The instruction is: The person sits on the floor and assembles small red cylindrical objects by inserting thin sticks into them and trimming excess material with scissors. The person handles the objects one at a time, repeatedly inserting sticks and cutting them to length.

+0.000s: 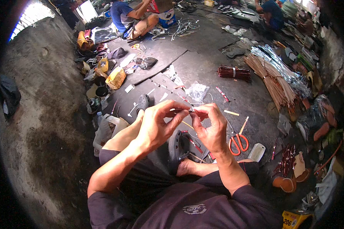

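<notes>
My left hand [158, 124] and my right hand [210, 128] meet in front of me, over my crossed legs. Both pinch a small thin strip [185, 110] between thumb and fingertips; its far end glints silver. The piece is too small to tell more. Below the hands a dark sandal [175, 147] rests by my bare foot [185, 167]. Orange-handled scissors [239, 142] lie on the dark floor mat just right of my right hand.
A bundle of tan strips [273, 82] and a dark red bundle [234, 72] lie at the right. A clear plastic bag [197, 91] sits ahead. A white plastic jug [105, 131] stands by my left knee. Other people sit working at the back [132, 17]. A rough concrete wall [38, 114] fills the left.
</notes>
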Motion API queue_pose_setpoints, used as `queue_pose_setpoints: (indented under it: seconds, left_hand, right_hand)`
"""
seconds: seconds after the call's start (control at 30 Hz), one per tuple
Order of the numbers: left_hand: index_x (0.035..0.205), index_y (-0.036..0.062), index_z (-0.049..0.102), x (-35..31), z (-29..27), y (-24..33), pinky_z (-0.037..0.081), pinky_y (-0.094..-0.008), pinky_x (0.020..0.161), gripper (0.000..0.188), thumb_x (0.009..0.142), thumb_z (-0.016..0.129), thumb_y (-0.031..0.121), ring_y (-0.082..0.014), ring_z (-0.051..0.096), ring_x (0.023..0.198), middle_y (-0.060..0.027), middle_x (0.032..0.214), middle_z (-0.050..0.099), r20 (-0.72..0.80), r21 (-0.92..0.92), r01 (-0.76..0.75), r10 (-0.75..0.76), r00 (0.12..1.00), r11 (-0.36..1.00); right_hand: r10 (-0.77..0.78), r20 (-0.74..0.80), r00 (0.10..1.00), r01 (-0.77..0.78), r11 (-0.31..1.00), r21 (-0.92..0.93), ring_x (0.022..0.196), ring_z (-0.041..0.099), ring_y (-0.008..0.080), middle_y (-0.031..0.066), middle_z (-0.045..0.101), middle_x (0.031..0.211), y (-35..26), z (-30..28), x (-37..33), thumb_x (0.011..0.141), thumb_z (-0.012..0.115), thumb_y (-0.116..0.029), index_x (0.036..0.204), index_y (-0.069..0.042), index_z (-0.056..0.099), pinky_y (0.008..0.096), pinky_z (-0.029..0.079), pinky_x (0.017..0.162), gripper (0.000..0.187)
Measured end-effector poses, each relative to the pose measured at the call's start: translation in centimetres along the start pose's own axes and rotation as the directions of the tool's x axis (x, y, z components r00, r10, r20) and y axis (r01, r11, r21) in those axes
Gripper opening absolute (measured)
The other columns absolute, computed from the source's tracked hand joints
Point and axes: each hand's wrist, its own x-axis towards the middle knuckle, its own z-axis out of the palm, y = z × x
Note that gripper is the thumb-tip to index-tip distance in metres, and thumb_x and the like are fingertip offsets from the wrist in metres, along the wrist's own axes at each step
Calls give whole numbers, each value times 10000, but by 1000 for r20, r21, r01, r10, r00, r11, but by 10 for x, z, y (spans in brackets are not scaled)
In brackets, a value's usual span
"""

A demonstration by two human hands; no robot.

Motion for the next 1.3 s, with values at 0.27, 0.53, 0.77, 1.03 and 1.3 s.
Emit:
queue_pose_setpoints:
  seconds: [0.27, 0.53, 0.77, 1.03, 1.3]
  left_hand:
    - [1090, -28, 609, 21, -3, -14, 558, -338, 824, 271, 981, 612, 220, -193, 691, 917, -157, 987, 709, 122, -173, 176, -157, 980, 969]
    - [1106, -33, 569, 34, -7, -41, 569, -366, 858, 334, 994, 590, 281, -229, 687, 899, -155, 978, 676, 289, -583, 425, -312, 905, 692]
    - [1101, -21, 590, 38, -13, -39, 572, -351, 847, 337, 987, 602, 296, -202, 683, 875, -129, 961, 684, 279, -554, 406, -298, 913, 727]
    - [1090, -14, 601, 40, -12, -36, 584, -332, 828, 313, 983, 612, 280, -193, 700, 886, -122, 961, 694, 224, -549, 355, -276, 935, 757]
    - [1091, 2, 610, 40, -12, -34, 581, -309, 802, 267, 980, 621, 245, -171, 697, 886, -106, 966, 696, 161, -525, 294, -246, 956, 799]
  right_hand:
    - [104, -127, 986, -120, 985, -125, 702, 617, 242, 99, 600, 840, 0, 18, -5, 784, 756, -47, 948, -34, 587, 339, 508, 631, 236]
    - [-248, -80, 966, 231, 957, -178, 801, 656, 263, 97, 633, 895, 15, 16, -6, 768, 765, -39, 988, -58, 607, 355, 545, 685, 272]
    - [-188, 42, 981, 192, 975, -110, 808, 667, 267, 95, 638, 890, 6, 5, 10, 750, 750, 4, 949, -53, 622, 355, 548, 688, 243]
    - [-86, 89, 992, 93, 993, -76, 794, 676, 247, 81, 642, 888, 4, 4, 17, 751, 732, 26, 943, -56, 636, 340, 555, 673, 230]
    - [-45, 79, 996, 48, 998, -37, 784, 683, 232, 86, 645, 897, 3, 9, 22, 769, 728, 13, 955, -51, 643, 321, 576, 664, 214]
